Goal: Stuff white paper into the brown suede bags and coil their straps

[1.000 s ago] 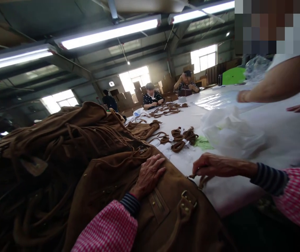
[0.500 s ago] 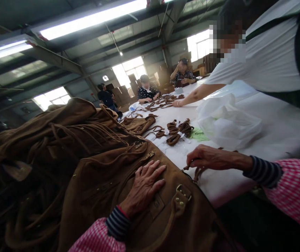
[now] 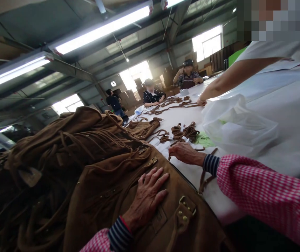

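Note:
My left hand (image 3: pixel 148 195) lies flat, fingers spread, on the front of a brown suede bag (image 3: pixel 118 196) at the near edge of the white table (image 3: pixel 292 122). A brass buckle tab (image 3: pixel 185 206) sits just right of it. My right hand (image 3: pixel 184 153) reaches further out over the table, fingers curled on a thin brown leather strap (image 3: pixel 205 176) that trails back toward the bag. Several coiled brown straps (image 3: pixel 184 132) lie just beyond that hand.
A heap of brown suede bags (image 3: pixel 47 157) fills the left. A crumpled white plastic bag (image 3: pixel 236 126) and a green scrap (image 3: pixel 204 140) lie on the table. A person in white leans in at right, their hand (image 3: pixel 201 101) near more straps. Other people sit at the far end.
My right hand has moved forward along the table, from beside the bag's buckle toward the coiled straps, drawing the strap along. My left hand stays flat on the bag. The person at right reaches further.

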The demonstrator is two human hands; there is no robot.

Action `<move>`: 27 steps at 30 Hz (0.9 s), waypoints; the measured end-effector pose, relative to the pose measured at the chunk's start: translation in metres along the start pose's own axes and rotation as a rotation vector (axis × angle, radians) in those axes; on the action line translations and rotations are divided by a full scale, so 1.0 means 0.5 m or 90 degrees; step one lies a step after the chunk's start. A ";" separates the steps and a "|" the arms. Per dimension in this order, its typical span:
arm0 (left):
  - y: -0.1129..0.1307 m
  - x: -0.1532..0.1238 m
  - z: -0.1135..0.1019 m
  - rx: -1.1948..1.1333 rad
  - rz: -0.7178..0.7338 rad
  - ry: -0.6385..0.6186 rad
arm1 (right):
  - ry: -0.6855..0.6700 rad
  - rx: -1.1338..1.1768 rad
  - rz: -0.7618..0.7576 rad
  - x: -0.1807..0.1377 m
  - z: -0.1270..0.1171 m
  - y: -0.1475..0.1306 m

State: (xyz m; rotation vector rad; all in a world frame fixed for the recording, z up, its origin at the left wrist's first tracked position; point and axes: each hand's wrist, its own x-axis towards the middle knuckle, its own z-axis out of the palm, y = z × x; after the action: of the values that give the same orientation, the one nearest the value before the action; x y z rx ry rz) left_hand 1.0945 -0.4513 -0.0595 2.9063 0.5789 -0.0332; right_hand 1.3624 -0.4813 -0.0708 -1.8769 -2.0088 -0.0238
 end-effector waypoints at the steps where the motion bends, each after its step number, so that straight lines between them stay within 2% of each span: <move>1: -0.001 0.000 0.001 0.001 0.001 0.001 | 0.000 0.000 -0.001 -0.003 -0.002 0.001; 4: -0.004 0.002 0.004 0.008 0.006 0.009 | 0.045 0.005 -0.022 -0.038 -0.028 0.005; 6: -0.006 0.004 0.002 0.010 0.006 0.012 | 0.082 0.037 -0.047 -0.086 -0.059 0.009; 7: -0.007 0.005 0.000 0.008 0.005 0.011 | 0.071 0.073 -0.062 -0.116 -0.077 0.009; 8: -0.006 0.006 -0.005 0.002 0.004 0.007 | 0.032 0.122 -0.073 -0.148 -0.094 0.007; 10: 0.004 0.008 -0.017 -0.020 -0.001 0.002 | -0.100 0.220 -0.084 -0.209 -0.123 -0.002; 12: 0.030 0.007 -0.033 -0.038 0.007 0.004 | -0.200 0.269 -0.081 -0.258 -0.136 -0.017; 15: 0.091 0.000 -0.048 -0.014 0.111 -0.008 | -0.216 0.271 -0.066 -0.293 -0.129 -0.032; 19: 0.149 -0.005 -0.032 0.062 0.308 -0.034 | -0.182 0.276 -0.062 -0.287 -0.112 -0.021; 23: 0.146 0.000 -0.002 0.155 0.389 0.016 | -0.145 0.169 -0.119 -0.249 -0.107 -0.005; 27: 0.131 0.004 0.002 0.234 0.438 0.073 | -0.091 0.053 -0.202 -0.168 -0.084 0.002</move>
State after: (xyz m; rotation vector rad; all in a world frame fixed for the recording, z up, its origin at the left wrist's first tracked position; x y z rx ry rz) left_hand 1.1214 -0.5102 -0.0496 3.3031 -0.4856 0.1318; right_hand 1.3770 -0.5731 -0.0565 -1.5307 -2.3478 0.1085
